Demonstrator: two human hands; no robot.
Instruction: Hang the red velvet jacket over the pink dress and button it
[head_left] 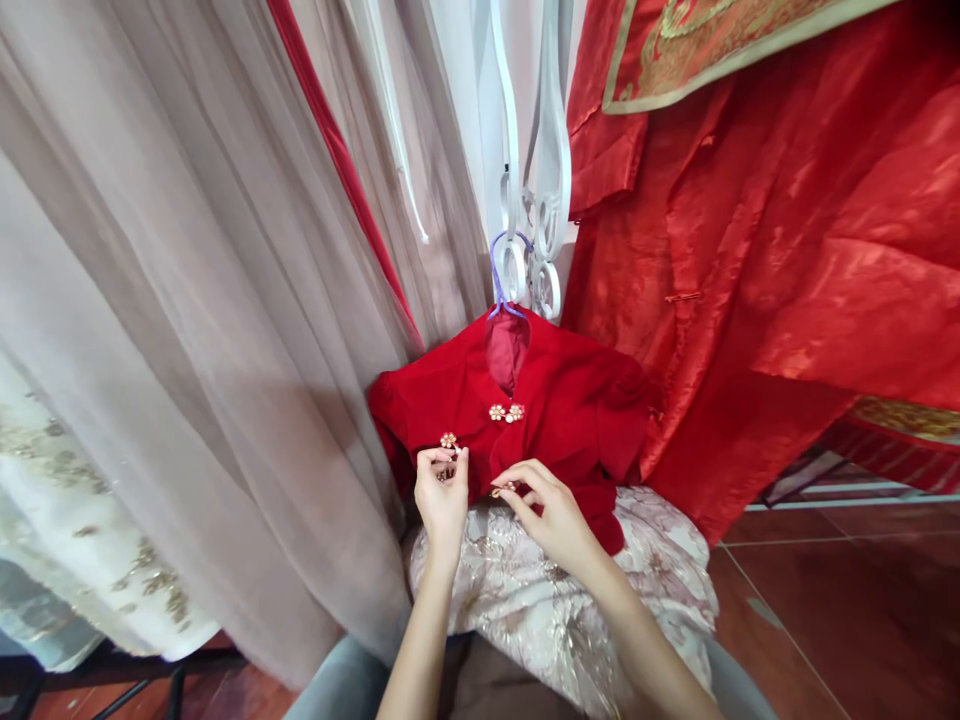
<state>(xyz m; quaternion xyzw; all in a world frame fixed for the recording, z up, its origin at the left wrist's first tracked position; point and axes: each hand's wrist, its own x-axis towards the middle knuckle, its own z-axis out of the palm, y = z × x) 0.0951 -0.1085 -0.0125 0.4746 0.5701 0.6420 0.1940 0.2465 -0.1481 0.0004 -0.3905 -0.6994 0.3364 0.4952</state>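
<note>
A red velvet short-sleeved jacket (555,370) hangs on a purple hanger (498,272), its lower part resting over my lap. A fastened pair of jewelled flower clasps (507,412) joins the front just below the neck opening. My left hand (441,500) pinches at the jacket's left front, right beneath a loose flower clasp (448,440); the fingers partly hide what they grip. Lower on the other front edge, my right hand (546,508) has thumb and fingertips closed on a small gold clasp (501,490).
White floral fabric (555,590) covers my lap under the jacket. Pale sheer curtain-like cloth (195,300) hangs at the left, beside an embroidered white garment (82,530). Red satin garments (750,270) hang at the right. A white scrolled metal stand (553,190) holds the hanger.
</note>
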